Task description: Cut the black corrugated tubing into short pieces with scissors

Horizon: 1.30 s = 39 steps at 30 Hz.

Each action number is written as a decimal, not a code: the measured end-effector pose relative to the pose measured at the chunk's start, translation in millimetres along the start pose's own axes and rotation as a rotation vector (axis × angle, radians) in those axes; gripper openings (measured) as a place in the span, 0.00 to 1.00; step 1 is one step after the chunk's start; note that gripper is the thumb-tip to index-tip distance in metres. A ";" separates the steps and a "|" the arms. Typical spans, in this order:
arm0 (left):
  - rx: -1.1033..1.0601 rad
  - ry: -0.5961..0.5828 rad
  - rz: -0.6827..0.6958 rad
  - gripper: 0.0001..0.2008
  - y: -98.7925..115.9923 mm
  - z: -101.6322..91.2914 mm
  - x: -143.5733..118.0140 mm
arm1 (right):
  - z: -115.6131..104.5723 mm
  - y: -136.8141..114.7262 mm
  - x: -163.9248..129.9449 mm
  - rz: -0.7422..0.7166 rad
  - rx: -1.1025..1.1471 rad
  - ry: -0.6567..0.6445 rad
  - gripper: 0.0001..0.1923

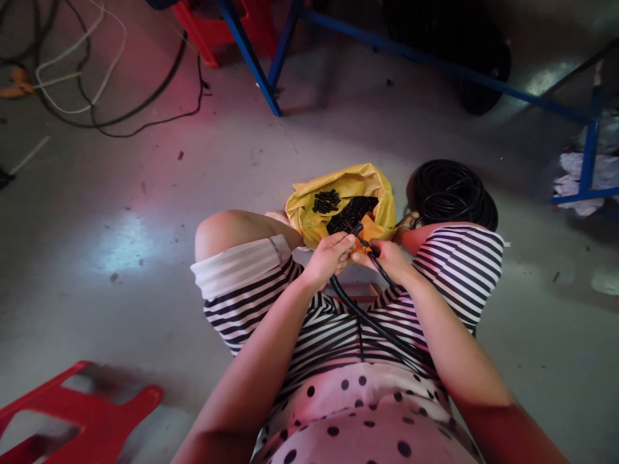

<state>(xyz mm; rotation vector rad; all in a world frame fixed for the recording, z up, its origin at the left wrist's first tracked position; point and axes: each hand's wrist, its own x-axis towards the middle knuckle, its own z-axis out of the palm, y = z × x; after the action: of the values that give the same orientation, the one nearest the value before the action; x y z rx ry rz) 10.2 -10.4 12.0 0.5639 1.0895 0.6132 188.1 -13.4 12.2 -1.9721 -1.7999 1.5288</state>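
- Left hand (329, 256) is curled over the tip of the black corrugated tube (360, 314), fingers clenched on it just above the lap, at the near edge of the yellow bag (377, 193).
- Right hand (387, 258) sits just beside the left, nearly touching it, fingers pinched on the same tube a little behind its tip; something small and orange shows between the two hands, too hidden to tell what.
- From the hands the tube runs down across the striped shorts (333, 328) toward the person's right side.
- The yellow bag lies open on the concrete floor (120, 258) between the knees, holding a heap of short black tube pieces (341, 209).
- Right of the bag, by the right knee, a coil of black tubing (454, 193) rests on the floor.
- A blue metal frame (435, 64) stands beyond it, well apart from the hands.
- At the floor's near left corner lies a red plastic stool (82, 412).
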 end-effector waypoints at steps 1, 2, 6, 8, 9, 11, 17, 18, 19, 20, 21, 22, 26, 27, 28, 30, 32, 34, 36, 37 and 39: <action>0.015 -0.015 -0.017 0.23 1.4 -0.4 -1.0 | -1.2 -0.9 -1.1 -0.011 0.014 -0.026 0.24; 0.028 -0.026 -0.030 0.23 2.4 -0.9 -1.7 | -2.3 -1.9 -1.9 -0.021 0.020 -0.043 0.24; 0.063 -0.036 -0.043 0.23 2.9 -4.3 -0.9 | -5.9 -5.6 -2.9 -0.012 -0.025 -0.061 0.25; 0.071 -0.024 -0.026 0.21 2.9 -7.3 1.0 | -7.2 -6.4 -2.9 -0.003 -0.062 -0.045 0.26; 0.075 -0.018 -0.017 0.21 3.7 -9.0 2.0 | -7.6 -6.4 -3.1 -0.006 -0.075 -0.034 0.27; 0.088 -0.021 -0.014 0.20 6.8 -12.4 3.4 | -8.4 -6.4 -4.0 -0.012 -0.094 -0.013 0.28; 0.153 -0.106 -0.023 0.21 17.7 -17.2 2.5 | -14.5 -12.8 -6.8 -0.009 -0.131 -0.072 0.28; 0.170 -0.121 -0.029 0.21 18.1 -17.5 2.2 | -15.7 -14.3 -6.4 -0.016 -0.129 -0.102 0.27; 0.188 -0.131 -0.034 0.22 18.3 -17.9 2.1 | -16.5 -15.4 -5.5 -0.022 -0.124 -0.126 0.27; 0.202 -0.135 -0.036 0.22 18.5 -18.5 2.0 | -16.7 -15.9 -4.3 -0.026 -0.117 -0.140 0.27; 0.211 -0.130 -0.034 0.22 18.7 -19.3 2.0 | -16.1 -15.7 -2.8 -0.030 -0.111 -0.142 0.27; 0.214 -0.121 -0.031 0.22 19.1 -20.1 2.1 | -14.7 -14.8 -1.2 -0.032 -0.109 -0.131 0.28; 0.183 -0.076 -0.008 0.20 21.2 -22.6 2.5 | -4.0 -6.4 5.2 -0.034 -0.100 -0.044 0.30; 0.169 -0.065 0.000 0.20 21.3 -22.6 2.7 | -1.4 -4.0 6.5 -0.037 -0.094 -0.024 0.30; 0.156 -0.054 0.006 0.19 21.0 -22.2 3.0 | 0.8 -1.8 7.8 -0.040 -0.090 -0.006 0.30; 0.130 -0.022 0.014 0.18 19.2 -20.6 4.1 | 3.7 1.3 10.0 -0.039 -0.081 0.029 0.31; 0.094 0.017 0.019 0.17 16.5 -18.2 5.6 | 5.0 2.8 11.5 -0.022 -0.071 0.060 0.31; 0.060 0.055 0.040 0.16 14.0 -15.8 6.8 | 5.7 3.6 12.0 -0.003 -0.066 0.085 0.31; 0.061 0.080 0.072 0.14 12.5 -14.1 7.1 | 6.2 4.5 11.3 0.007 -0.063 0.095 0.31; 0.074 0.085 0.085 0.14 12.3 -13.7 6.9 | 6.3 5.0 10.5 0.007 -0.059 0.092 0.32; 0.114 0.076 0.100 0.13 12.6 -13.9 6.0 | 6.0 6.1 8.5 -0.001 -0.041 0.063 0.32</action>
<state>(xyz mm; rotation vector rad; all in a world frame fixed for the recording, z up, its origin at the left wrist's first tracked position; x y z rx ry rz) -2.8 4.4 12.0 0.7019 1.1783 0.6667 187.0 -12.0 0.3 -2.0137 -1.8216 1.4236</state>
